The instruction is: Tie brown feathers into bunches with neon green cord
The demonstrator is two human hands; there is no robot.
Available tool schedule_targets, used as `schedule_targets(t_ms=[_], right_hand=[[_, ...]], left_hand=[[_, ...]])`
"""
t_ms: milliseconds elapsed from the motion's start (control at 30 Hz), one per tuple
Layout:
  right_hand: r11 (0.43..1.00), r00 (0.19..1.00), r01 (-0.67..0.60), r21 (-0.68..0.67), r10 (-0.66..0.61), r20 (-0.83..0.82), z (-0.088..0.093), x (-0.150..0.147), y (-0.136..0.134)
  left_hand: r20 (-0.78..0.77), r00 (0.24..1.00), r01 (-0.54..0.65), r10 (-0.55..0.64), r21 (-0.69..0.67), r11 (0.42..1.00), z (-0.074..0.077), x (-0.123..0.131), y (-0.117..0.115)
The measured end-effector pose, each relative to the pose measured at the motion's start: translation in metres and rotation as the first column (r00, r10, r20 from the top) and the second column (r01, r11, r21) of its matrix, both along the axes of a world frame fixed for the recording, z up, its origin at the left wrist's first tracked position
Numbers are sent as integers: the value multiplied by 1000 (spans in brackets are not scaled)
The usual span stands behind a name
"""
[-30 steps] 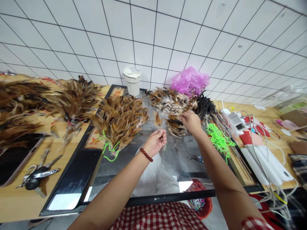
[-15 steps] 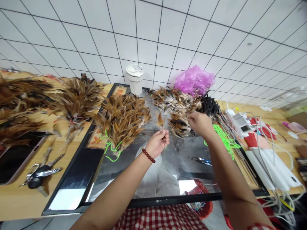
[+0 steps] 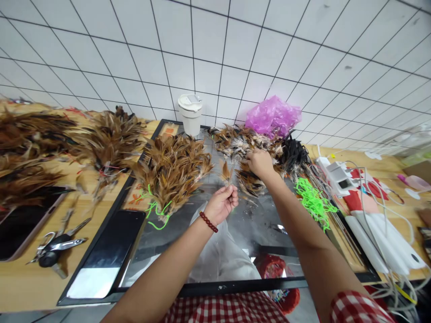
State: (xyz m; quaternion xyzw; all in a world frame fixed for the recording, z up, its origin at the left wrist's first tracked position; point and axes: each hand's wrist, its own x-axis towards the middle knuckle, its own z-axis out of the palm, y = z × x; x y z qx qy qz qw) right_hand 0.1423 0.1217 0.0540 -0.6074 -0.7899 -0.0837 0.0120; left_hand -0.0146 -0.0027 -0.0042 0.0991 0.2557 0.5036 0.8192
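Note:
My left hand point(image 3: 222, 202), with a beaded bracelet at the wrist, pinches a small brown feather point(image 3: 225, 171) that stands up from the fingertips. Over the edge of a brown and black feather pile point(image 3: 251, 179) is my right hand point(image 3: 261, 164); its fingers are bent and partly hidden, so I cannot see what they hold, if anything. Behind it lie paler, fluffy feathers point(image 3: 235, 142). Left of my hands a large bundle of brown feathers point(image 3: 175, 166) rests on the dark glossy tray point(image 3: 175, 251), with bright green strings point(image 3: 157, 210) at its base.
A white lidded cup point(image 3: 191, 116) and a pink plastic bag point(image 3: 274, 115) stand by the tiled wall. Green cords point(image 3: 313, 202), black strips point(image 3: 294, 152) and a power strip point(image 3: 380, 242) lie right. Phones point(image 3: 107, 251), keys point(image 3: 55, 249) and more feather bundles point(image 3: 107, 134) are left.
My right hand has moved left, from the right side of the feather pile to over its upper left part. My left hand stays in place with the feather.

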Motion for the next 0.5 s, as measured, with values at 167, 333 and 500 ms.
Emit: schedule_targets(t_ms=[167,333,500], right_hand=[[999,999,39,-32,-40,-25,0,-1,6],[991,793,12,-131,-89,-603,17,17,-34],[827,259,-343,-446,-373,-891,12,13,-80]], left_hand=[[1,1000,9,-9,12,1000,-1,0,0],[-19,1000,-4,4,6,1000,-1,0,0],[-95,995,6,-5,17,1000,4,2,-1]])
